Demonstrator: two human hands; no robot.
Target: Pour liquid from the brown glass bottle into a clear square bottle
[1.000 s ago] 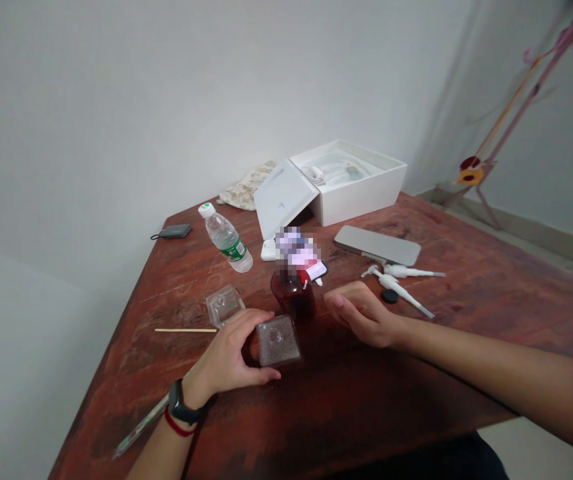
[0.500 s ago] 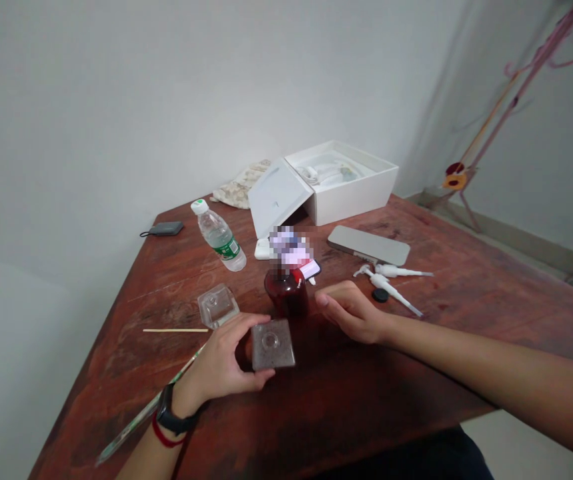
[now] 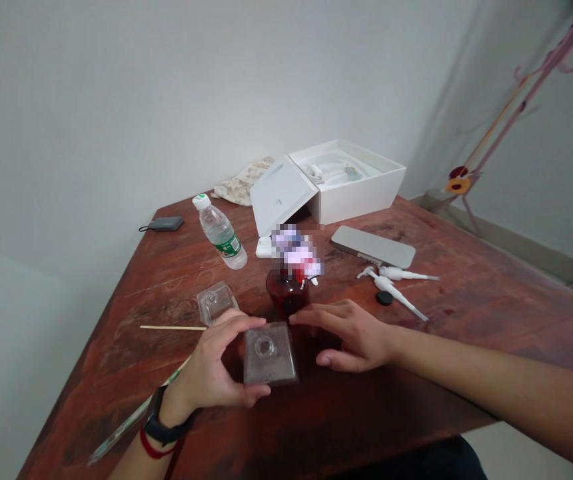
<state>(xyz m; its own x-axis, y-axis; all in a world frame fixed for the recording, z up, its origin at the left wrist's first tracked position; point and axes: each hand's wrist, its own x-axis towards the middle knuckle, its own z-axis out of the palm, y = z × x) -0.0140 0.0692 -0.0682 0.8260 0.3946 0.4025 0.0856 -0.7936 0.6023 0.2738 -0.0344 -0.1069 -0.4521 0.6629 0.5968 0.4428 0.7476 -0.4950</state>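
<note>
My left hand (image 3: 216,363) grips a clear square plastic container (image 3: 272,367) with a small round neck on its top, thumb on the near side and fingers on the far side. Just to the right, my right hand (image 3: 349,333) is open, fingers stretched toward the container's far right corner, with nothing in it. Behind the container stands a dark red-brown bottle (image 3: 286,293), its lower part partly hidden. A second clear square container (image 3: 215,301) lies beyond my left hand, partly covered by it.
A thin wooden stick (image 3: 171,327) and a long wrapped item (image 3: 121,427) lie at left. Farther back are a water bottle (image 3: 222,237), a lit phone (image 3: 299,253) and an open white box (image 3: 356,197). White pump heads (image 3: 399,290), a black cap (image 3: 384,298) and a grey case (image 3: 372,247) lie at right.
My right hand has moved left and nearer to me, and its curled fingers have opened out. The container in my left hand has come slightly closer to me.
</note>
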